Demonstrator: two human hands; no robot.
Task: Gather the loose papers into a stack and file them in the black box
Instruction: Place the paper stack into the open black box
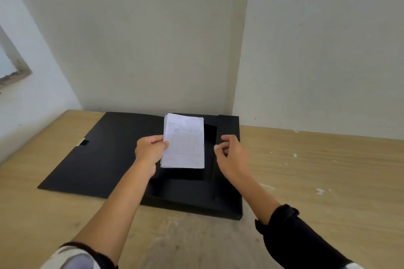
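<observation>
A stack of white papers (184, 142) with faint printed lines is held over the open tray of the black box (192, 199). My left hand (150, 150) grips the stack at its left edge, thumb on top. To the right of the stack, my right hand (229, 153) hovers with its fingers curled and slightly apart, holding nothing, close to the box's right wall. The box's lid (98, 155) lies flat, opened out to the left on the table.
The box rests on a wooden table (317, 170) with white paint flecks, pushed into a corner of pale walls. A small tab closure (83, 142) sits at the lid's left edge. A window frame shows at far left.
</observation>
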